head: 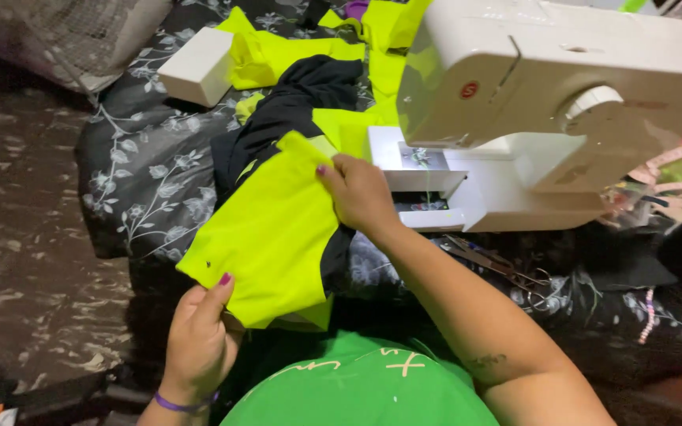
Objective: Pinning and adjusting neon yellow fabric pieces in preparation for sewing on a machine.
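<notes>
Dark floral bedding (144,181) covers the bed where the work lies, with a patterned floor to the left. On it, held up between both hands, is one neon yellow fabric piece (274,237), joined to black cloth (294,102) that trails toward the machine. It looks light, soft and floppy (likely a little slick), so it seems best pinched at the edges and corners. The left hand (199,343) has its fingers closed on the lower corner, thumb on top; the right hand (361,193) pinches the upper edge, fingers curled shut over it. Just beside the right hand stands one white sewing machine (546,102). One white box (196,67) lies farther back beside more yellow cloth (278,51), and one pair of scissors (491,264) rests below the machine.
</notes>
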